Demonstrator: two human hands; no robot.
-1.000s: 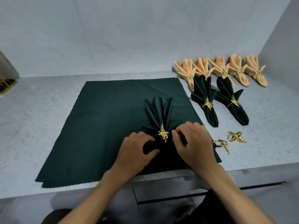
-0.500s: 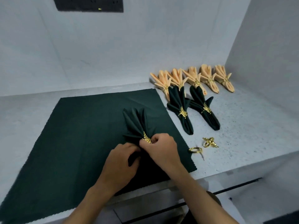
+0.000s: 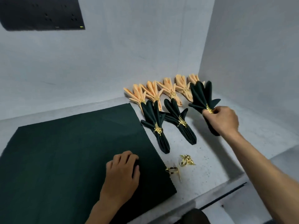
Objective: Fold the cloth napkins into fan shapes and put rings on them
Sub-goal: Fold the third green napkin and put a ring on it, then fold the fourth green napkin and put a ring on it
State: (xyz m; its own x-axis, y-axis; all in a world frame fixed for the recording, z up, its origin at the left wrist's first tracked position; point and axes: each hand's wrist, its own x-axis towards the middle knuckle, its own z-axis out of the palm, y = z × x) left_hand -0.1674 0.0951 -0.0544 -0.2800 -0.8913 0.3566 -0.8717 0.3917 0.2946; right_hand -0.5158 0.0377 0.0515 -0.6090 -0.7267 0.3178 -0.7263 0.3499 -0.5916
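Observation:
My right hand (image 3: 222, 121) grips a dark green fan-folded napkin (image 3: 200, 96) at its gold leaf ring, holding it at the right of the counter in front of the peach fans. Two more ringed green fans (image 3: 155, 125) (image 3: 179, 120) lie side by side on the counter. Behind them stands a row of several peach fan napkins (image 3: 153, 92) with gold rings. A flat dark green napkin (image 3: 68, 152) is spread at the left, and my left hand (image 3: 121, 173) rests on it near its right edge with fingers loosely curled. Two loose gold rings (image 3: 173, 171) (image 3: 186, 160) lie beside the cloth.
The grey speckled counter (image 3: 208, 159) ends in a front edge at the lower right. White walls close in behind and on the right. A black power strip (image 3: 40, 13) hangs on the back wall at the upper left.
My right hand has lifted the ringed green fan off the flat cloth and carried it right and back, toward the other fans. My left hand has let go and now rests on the cloth.

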